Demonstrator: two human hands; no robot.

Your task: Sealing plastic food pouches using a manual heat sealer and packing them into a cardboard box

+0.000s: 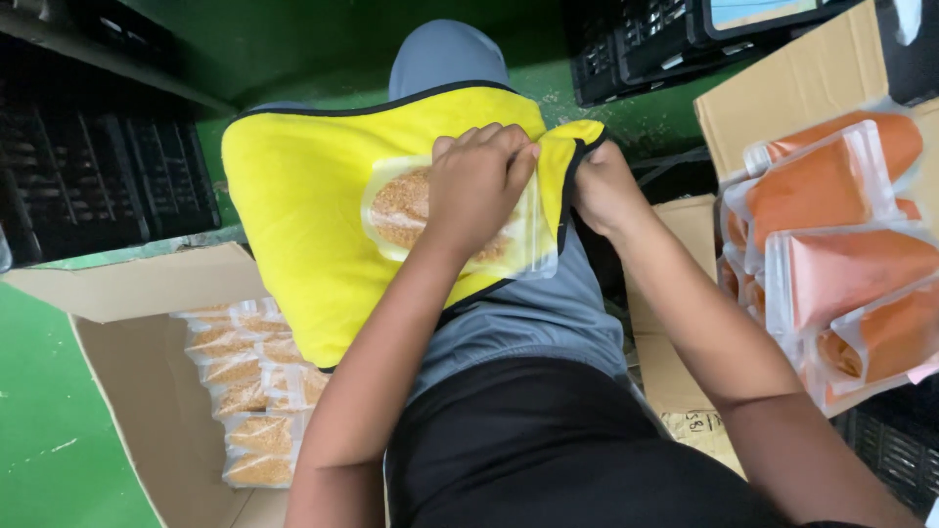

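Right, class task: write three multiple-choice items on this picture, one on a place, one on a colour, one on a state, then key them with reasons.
1. Where does the clear pouch of tan granules lie?
A. on the yellow cloth over the person's lap
B. on the green floor
C. in the black crate

2. What colour is the filling of the pouches in the cardboard box on the right?
A. white
B. orange
C. blue

3. What is the left hand doing?
A. hanging free
B. pressing down on the pouch
C. gripping a crate

Key:
1 A, the pouch rests on the yellow cloth spread on the knee.
2 B, those pouches show orange powder.
3 B, its fingers lie curled on the pouch, while the right hand holds the cloth's edge.
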